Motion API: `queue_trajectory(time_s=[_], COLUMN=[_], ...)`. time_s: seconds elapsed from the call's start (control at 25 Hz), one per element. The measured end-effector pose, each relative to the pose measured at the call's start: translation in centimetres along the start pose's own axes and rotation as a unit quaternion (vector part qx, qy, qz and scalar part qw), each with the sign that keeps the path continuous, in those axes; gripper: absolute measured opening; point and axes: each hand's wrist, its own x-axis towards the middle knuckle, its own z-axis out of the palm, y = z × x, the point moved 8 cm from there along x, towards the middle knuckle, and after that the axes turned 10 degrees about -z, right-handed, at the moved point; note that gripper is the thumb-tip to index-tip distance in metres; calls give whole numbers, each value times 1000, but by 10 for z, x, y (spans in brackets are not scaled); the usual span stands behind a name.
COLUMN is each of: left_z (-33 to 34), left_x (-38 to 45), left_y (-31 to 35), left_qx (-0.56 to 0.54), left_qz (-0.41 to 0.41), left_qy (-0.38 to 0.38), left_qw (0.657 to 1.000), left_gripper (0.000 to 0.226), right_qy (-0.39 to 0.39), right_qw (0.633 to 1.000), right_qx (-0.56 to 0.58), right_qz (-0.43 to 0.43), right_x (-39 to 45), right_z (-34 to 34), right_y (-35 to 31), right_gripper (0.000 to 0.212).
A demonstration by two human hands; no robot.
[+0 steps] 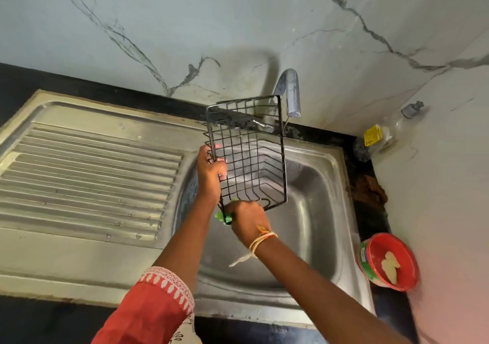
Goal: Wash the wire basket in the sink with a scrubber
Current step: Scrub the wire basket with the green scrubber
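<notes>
The big metal sink (317,198) is the thing to look from. Left of its bowl lies the ribbed draining board (92,163). Behind the sink is a grey wall (238,12) with dark crack-like lines. The shiny tap (291,92) curves over the back edge of the sink.

The black wire basket (248,153) is held up in the air over the bowl, tipped on its side, with its top corner just beside the tap's spout. The bowl under it is bare.

The left hand (211,171) grips the basket's left side, fingers curled round the wires. The right hand (246,219) is at the basket's bottom edge, closed round a green scrubber (223,216). Only a bit of the scrubber shows.

On the counter right of the sink sits a red tub (389,261) with pale soap inside. By the sink's back right corner lies a clear bottle (381,137) with a yellow label.
</notes>
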Motion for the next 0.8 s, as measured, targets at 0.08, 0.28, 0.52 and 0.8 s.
queue_trajectory(time_s=[0.08,0.28,0.52,0.8], left_z=[-1,6,-14,-13], left_x=[-6,-15,-18,-17], left_y=[1,1,-22,-9], left_qx=[38,-5,-89,-80], left_qz=[15,40,8,75], left_qy=[-23,-19,18,24], left_qw=[999,999,996,994], left_gripper=[59,60,60,53], right_qy=[-20,86,-17,42], right_qw=[999,992,997,998], right_qx=[-8,-80,-11,-32], right_qz=[-25,48,-78,44], right_x=[-1,1,-1,7], right_z=[-10,-45,-12,-15], right_y=[15,63,16,18], right_gripper=[34,39,30,29])
